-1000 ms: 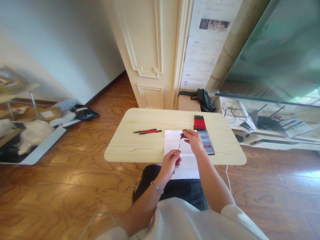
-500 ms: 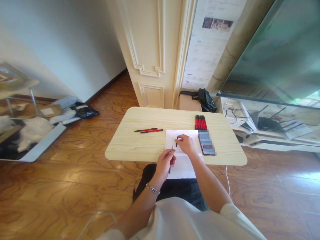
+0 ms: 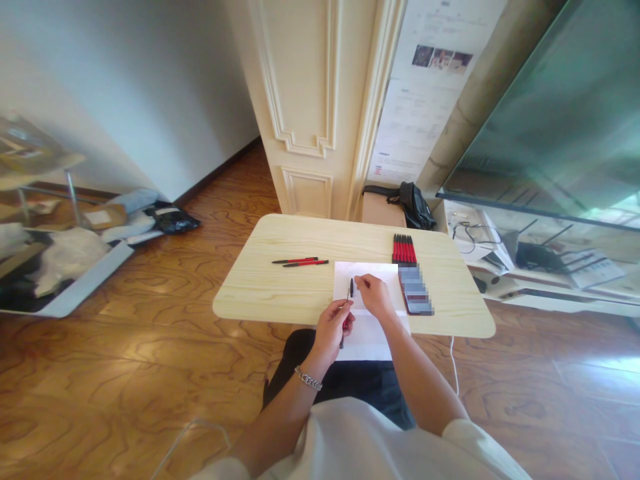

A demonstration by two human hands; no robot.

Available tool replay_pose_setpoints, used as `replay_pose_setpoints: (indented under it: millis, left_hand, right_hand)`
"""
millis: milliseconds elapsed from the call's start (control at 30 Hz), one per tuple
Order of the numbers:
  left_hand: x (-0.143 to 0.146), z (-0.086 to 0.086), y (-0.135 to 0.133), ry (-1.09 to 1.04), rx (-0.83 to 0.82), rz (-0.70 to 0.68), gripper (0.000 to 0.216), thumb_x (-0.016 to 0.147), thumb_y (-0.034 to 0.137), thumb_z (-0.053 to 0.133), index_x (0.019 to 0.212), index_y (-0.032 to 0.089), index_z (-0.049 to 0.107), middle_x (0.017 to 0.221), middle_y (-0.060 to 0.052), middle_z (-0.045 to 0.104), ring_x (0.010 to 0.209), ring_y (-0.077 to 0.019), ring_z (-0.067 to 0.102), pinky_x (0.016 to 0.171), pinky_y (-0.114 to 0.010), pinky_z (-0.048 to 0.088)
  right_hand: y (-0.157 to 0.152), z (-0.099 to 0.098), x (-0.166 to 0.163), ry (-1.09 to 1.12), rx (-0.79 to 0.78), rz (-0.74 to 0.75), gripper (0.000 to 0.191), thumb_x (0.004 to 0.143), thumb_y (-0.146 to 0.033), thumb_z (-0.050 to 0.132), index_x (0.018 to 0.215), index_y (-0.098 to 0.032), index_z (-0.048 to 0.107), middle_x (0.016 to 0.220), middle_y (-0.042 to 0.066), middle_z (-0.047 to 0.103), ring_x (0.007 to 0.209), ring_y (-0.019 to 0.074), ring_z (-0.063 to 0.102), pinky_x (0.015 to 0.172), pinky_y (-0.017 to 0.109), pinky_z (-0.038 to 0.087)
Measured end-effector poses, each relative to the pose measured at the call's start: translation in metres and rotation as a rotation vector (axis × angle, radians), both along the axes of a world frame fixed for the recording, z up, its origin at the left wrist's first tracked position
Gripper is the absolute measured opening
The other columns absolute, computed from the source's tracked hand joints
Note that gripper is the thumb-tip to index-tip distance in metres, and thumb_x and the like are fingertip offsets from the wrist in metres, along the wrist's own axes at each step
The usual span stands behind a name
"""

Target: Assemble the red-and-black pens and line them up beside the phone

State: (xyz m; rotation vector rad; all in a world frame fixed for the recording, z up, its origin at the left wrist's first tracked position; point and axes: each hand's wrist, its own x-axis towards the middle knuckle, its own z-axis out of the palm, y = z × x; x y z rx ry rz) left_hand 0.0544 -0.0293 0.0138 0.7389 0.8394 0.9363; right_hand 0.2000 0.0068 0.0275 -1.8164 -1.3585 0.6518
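My left hand (image 3: 334, 325) is closed round a red and black pen body (image 3: 343, 329) above the near edge of a white paper sheet (image 3: 367, 280). My right hand (image 3: 376, 295) pinches a small black pen part (image 3: 351, 287) just beyond the pen's tip, over the sheet. Both hands hover close together at the front of the light wooden table (image 3: 280, 293). Two more red and black pens (image 3: 300, 261) lie side by side to the left of the sheet. A row of several red and black pens (image 3: 404, 248) lies at the back right.
A phone (image 3: 416, 294) lies on the table just right of the sheet, below the pen row. A black bag (image 3: 414, 204) sits behind the table by the cream door. A low shelf with cables (image 3: 525, 253) stands right; clutter (image 3: 75, 247) lies on the floor left.
My right hand has drawn back from the far side of the sheet toward my left hand, bringing the black part close to the pen's tip. The view has shifted slightly.
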Motion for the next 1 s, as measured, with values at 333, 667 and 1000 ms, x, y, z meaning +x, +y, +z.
replay_pose_setpoints:
  millis: [333, 667, 1000]
  left_hand:
    - [0.018, 0.001, -0.008, 0.042, 0.011, -0.080, 0.032, 0.076, 0.046, 0.064, 0.089, 0.017, 0.061, 0.059, 0.003, 0.052, 0.044, -0.0053, 0.042, 0.039, -0.018, 0.022]
    - [0.009, 0.000, -0.009, 0.056, 0.020, -0.040, 0.028, 0.078, 0.042, 0.064, 0.087, 0.016, 0.059, 0.060, 0.003, 0.053, 0.044, -0.0054, 0.042, 0.039, -0.017, 0.021]
    - [0.009, 0.001, -0.007, 0.038, 0.004, -0.037, 0.032, 0.075, 0.045, 0.066, 0.090, 0.017, 0.060, 0.060, 0.003, 0.054, 0.045, -0.0059, 0.044, 0.039, -0.017, 0.022]
  right_hand:
    - [-0.020, 0.004, 0.009, 0.346, 0.004, 0.058, 0.036, 0.081, -0.049, 0.054, 0.083, -0.016, 0.068, 0.074, 0.004, 0.068, 0.062, 0.0140, 0.057, 0.057, 0.024, 0.040]
    - [0.007, 0.000, 0.012, -0.417, -0.313, -0.009, 0.036, 0.083, -0.048, 0.052, 0.075, -0.019, 0.071, 0.078, 0.012, 0.070, 0.076, 0.0216, 0.062, 0.065, 0.029, 0.036]
    - [-0.004, 0.007, 0.011, -0.323, -0.177, -0.016, 0.039, 0.088, -0.048, 0.046, 0.077, -0.019, 0.069, 0.077, 0.009, 0.070, 0.071, 0.0198, 0.061, 0.064, 0.028, 0.037]
